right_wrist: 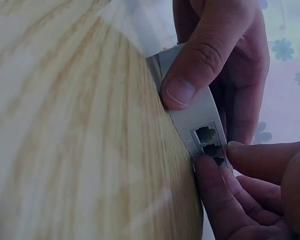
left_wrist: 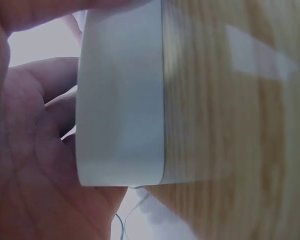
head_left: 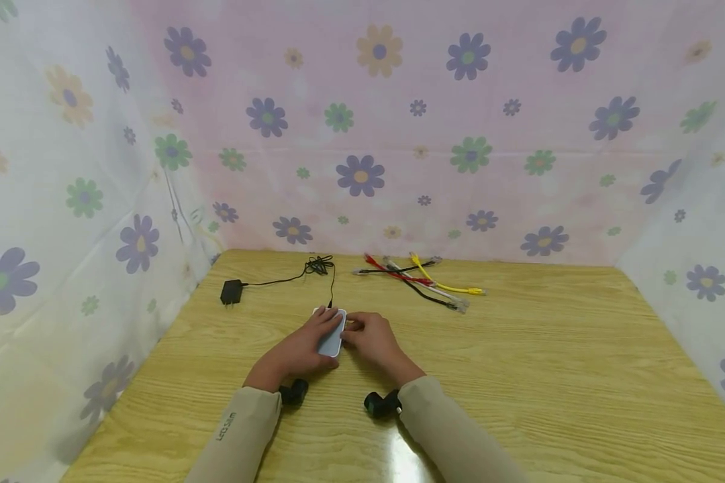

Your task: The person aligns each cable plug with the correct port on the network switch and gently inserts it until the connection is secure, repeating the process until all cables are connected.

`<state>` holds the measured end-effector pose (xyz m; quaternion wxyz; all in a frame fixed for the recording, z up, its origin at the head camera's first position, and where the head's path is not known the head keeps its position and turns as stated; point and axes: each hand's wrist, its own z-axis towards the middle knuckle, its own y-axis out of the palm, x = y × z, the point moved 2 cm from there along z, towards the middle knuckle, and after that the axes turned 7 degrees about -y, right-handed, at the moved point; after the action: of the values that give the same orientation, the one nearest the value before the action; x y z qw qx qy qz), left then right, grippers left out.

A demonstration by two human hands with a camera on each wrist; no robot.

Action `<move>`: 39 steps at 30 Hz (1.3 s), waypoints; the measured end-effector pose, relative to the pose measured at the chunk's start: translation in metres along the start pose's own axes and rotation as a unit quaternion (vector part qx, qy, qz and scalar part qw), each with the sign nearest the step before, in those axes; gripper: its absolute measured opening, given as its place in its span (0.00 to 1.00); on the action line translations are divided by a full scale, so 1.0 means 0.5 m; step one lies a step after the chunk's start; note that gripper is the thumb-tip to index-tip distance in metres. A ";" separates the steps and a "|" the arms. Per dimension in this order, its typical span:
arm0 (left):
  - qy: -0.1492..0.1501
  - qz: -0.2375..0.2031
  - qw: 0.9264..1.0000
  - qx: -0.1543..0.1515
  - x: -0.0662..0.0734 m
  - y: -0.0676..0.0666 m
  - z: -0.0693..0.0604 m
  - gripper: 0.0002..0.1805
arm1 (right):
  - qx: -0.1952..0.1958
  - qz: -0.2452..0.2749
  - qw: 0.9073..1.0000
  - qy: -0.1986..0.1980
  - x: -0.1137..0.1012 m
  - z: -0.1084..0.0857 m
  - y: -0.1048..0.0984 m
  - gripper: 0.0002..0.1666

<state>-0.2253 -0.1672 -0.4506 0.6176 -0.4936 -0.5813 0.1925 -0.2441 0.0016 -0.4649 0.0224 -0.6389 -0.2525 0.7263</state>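
A small white network switch (head_left: 330, 343), its power lead plugged in at the far end, lies on the wooden table. My left hand (head_left: 299, 350) grips it, fingers over the top and thumb at the near end. The left wrist view shows its plain white side (left_wrist: 120, 100) beside the left palm (left_wrist: 25, 140). On the right side, my right hand (head_left: 374, 343) has its thumb and curled fingers against the box. In the right wrist view, several Ethernet ports (right_wrist: 208, 135) show between the left thumb (right_wrist: 195, 75) and the right fingertips (right_wrist: 210, 172), which partly cover the lowest ports.
A black power adapter (head_left: 231, 292) lies at the back left; its thin cord (head_left: 319, 265) is bundled behind the switch. Red, black, white and yellow network cables (head_left: 423, 275) lie crossed at the back. Flowered cloth (head_left: 423, 121) walls off the table's back and sides.
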 end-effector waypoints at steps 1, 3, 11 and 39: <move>0.000 0.001 1.000 0.001 -0.001 0.001 0.001 0.47 | -0.001 -0.004 1.000 0.000 -0.001 0.000 -0.001 0.24; 0.003 0.002 1.000 0.002 -0.003 0.002 0.002 0.47 | -0.003 -0.016 1.000 -0.004 -0.001 -0.001 -0.002 0.24; 0.011 -0.005 1.000 0.008 -0.004 0.004 0.002 0.47 | -0.017 -0.058 0.998 -0.018 0.000 -0.003 -0.008 0.26; -0.004 -0.013 1.000 0.003 -0.002 0.004 0.003 0.47 | -0.047 -0.141 0.987 -0.054 -0.007 0.025 -0.081 0.23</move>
<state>-0.2264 -0.1668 -0.4531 0.6191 -0.4837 -0.5895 0.1878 -0.2671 0.0316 -0.4449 0.0809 -0.5569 -0.3747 0.7368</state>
